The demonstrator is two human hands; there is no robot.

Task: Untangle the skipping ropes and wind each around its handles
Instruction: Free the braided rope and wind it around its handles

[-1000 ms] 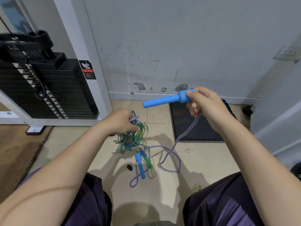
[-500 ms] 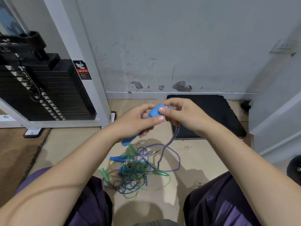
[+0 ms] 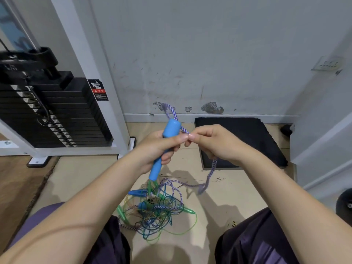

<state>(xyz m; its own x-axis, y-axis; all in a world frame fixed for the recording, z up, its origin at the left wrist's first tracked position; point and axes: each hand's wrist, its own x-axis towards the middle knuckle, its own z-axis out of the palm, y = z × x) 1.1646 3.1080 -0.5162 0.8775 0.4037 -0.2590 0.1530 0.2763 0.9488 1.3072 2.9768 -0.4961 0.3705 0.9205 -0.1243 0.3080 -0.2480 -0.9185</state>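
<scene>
- Left hand (image 3: 155,149) has its fingers curled round the middle of the blue handle (image 3: 165,147), holding it tilted, fat end up toward the wall.
- Right hand (image 3: 213,142) is pinching the purple-and-white braided rope (image 3: 211,169) right beside that fat end, thumb and fingertips closed on it. A short loop pokes up above the handle top, and the rest hangs down from the right hand to the floor.
- That rope looks soft and floppy, probably light, with a woven surface that should grip fine (no slipping, I'd guess). It'll need tension kept on or the wraps will sag off.
- Handle looks like rigid plastic or foam, easy to hold mid-shaft, which leaves both ends free for winding.
- The tangle (image 3: 158,210) sits on the floor between the knees: thin green and blue cords, glossy, likely springy and slick, with small handles mixed in. The braided rope runs into it too.
- I'd take those thin ones by their handles, not mid-cord.
</scene>
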